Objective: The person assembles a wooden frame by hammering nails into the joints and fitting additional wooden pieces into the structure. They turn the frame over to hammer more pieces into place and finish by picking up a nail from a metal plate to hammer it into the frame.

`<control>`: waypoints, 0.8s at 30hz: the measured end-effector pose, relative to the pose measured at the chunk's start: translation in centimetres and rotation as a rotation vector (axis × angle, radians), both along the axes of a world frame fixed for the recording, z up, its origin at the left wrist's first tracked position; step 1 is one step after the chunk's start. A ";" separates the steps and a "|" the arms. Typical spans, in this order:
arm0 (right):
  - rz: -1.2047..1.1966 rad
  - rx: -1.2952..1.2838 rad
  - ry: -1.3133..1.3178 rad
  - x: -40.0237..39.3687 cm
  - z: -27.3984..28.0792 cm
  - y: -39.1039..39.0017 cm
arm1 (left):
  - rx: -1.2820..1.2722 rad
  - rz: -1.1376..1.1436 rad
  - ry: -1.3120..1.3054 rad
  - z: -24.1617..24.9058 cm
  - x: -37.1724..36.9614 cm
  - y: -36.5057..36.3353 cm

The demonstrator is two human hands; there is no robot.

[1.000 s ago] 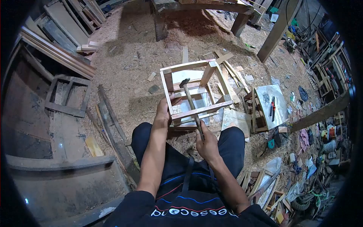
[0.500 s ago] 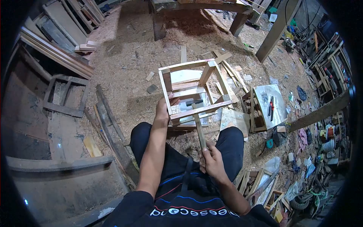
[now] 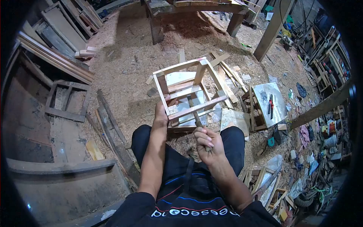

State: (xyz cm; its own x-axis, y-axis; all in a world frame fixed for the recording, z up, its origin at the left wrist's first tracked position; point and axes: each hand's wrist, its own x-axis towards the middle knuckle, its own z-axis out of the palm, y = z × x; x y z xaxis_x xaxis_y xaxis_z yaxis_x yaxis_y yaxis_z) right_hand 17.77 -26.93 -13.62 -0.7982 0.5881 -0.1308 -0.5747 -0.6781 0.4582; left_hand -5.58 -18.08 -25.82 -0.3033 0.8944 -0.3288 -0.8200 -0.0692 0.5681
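Observation:
A box-shaped frame of pale wood strips (image 3: 198, 107) stands tilted before my knees. My left hand (image 3: 161, 111) is closed around its near left side, with the fingers partly behind the wood. In my right hand (image 3: 208, 142), palm turned up, is a hammer (image 3: 197, 119) gripped by its wooden handle. The handle runs up past the frame's near top strip, and the dark head overlaps the frame's inside in this view. A pale panel shows through the frame.
Right of the frame is a small stand with a whitish top (image 3: 278, 99), bearing red-handled pliers (image 3: 270, 104). Wood offcuts (image 3: 227, 72) lie on the shavings-covered floor. A wooden bench (image 3: 200, 8) is at the far side, and a dark square frame (image 3: 68, 100) leans at left.
My right hand has moved up and turned palm upward, and the hammer has swung and rotated with it. The wood frame has shifted slightly left in view, still in my left hand.

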 end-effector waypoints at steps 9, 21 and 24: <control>-0.030 0.141 -0.379 0.3 0.9 -0.3 | 0.042 -0.055 -0.054 -0.5 -0.7 0.2; 0.126 0.663 -1.073 0.9 -0.4 -2.7 | 0.083 -0.169 -0.042 -0.1 -0.4 -0.1; 0.125 0.920 -1.461 0.9 -1.2 -3.4 | 0.023 -0.154 0.000 0.6 -0.6 -0.6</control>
State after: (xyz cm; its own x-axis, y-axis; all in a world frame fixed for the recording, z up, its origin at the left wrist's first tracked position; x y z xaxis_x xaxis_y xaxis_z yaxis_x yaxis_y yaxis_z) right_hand 18.71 -30.37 -14.80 -0.3782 0.8282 -0.4136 -0.0571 -0.4668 -0.8825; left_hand -6.16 -18.64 -25.23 -0.1617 0.9377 -0.3076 -0.8219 0.0446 0.5679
